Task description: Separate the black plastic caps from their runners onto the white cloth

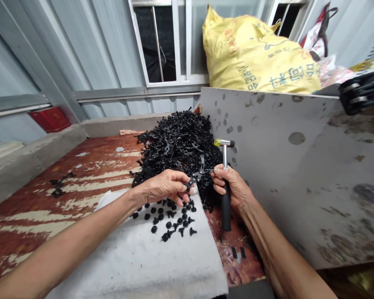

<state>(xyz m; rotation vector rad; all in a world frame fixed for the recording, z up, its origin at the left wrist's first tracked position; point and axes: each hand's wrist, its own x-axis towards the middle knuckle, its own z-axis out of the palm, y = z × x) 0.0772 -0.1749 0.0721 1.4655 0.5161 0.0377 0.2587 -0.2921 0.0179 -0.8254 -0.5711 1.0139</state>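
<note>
Fingertips (183,182) of the left hand (162,187) are pinched shut on one end of a small black plastic frame (198,173), a thin branching strip held just above centre of the frame. The right hand (230,187), immediately to its right, does two things at once: thumb and forefinger nip the strip's other end, while the remaining fingers curl closed around the black grip of a small hammer (225,182). The hammer stands nearly upright, its metal shaft rising to a head with a yellow-green tip at one end.

Behind the hands, toward upper centre, lies a large tangled heap of the same black strips (177,141). Below the hands, a white cloth pad (162,257) covers part of a worn red table (50,195), and loose black studs (174,220) are scattered on the pad just under the left hand. A grey metal panel (299,174) fills the right side; a yellow sack (255,54) sits behind it at upper right.

The strip looks very light and thin, springy rather than rigid, likely to snap at its narrow joints if bent hard. Holding it by both ends, as here, keeps it steady.
</note>
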